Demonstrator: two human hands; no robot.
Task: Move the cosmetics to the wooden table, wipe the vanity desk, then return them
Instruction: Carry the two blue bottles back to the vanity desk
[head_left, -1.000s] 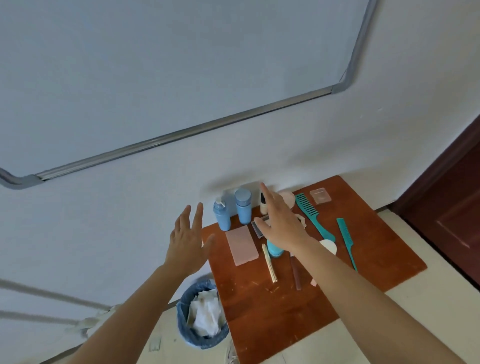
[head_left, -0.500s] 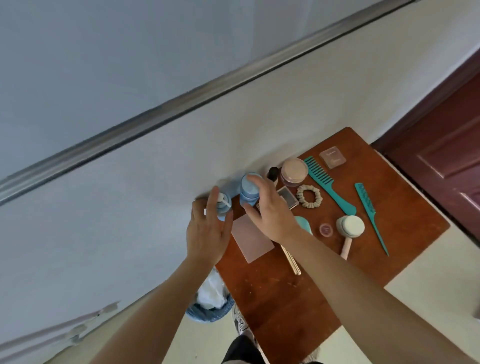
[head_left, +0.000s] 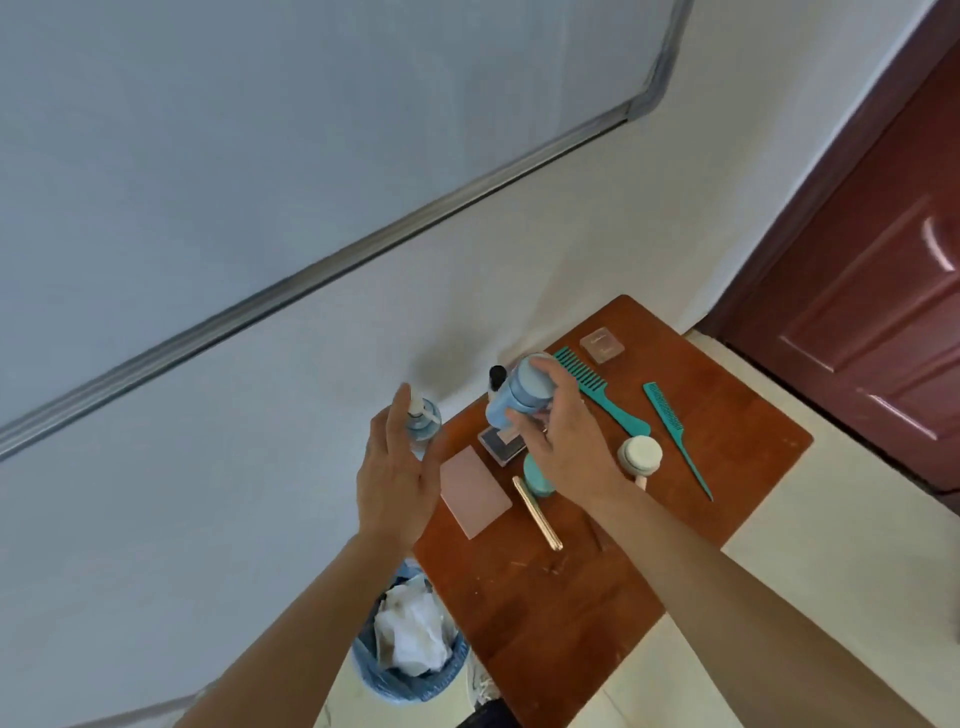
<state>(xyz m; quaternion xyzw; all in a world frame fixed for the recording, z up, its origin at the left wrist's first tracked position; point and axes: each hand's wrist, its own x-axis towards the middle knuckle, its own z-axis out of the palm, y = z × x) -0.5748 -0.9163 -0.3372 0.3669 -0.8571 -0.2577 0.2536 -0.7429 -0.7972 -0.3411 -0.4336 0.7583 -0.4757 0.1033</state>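
- both hands have closed in on the back row since a second ago, when they hovered spread above the table (head_left: 737, 467).
- our right hand (head_left: 566, 447) now curls tight round the blue bottle (head_left: 519, 397), which is lifted and tilted above the compact (head_left: 501, 441).
- our left hand (head_left: 397, 467) lies against the pump bottle (head_left: 423, 426) with fairly straight fingers; we cannot tell if it truly grips.
- we judge this carry has only begun: the combs (head_left: 597, 397), round brush (head_left: 640, 454), teal jar (head_left: 537, 475), pink card (head_left: 474, 491) and gold stick (head_left: 537, 512) wait on the wood.
- the wall (head_left: 467, 260) hems the far edge and the bin (head_left: 410, 660) sits just beside the left one; open room lies toward us and rightward, near the door (head_left: 857, 312).
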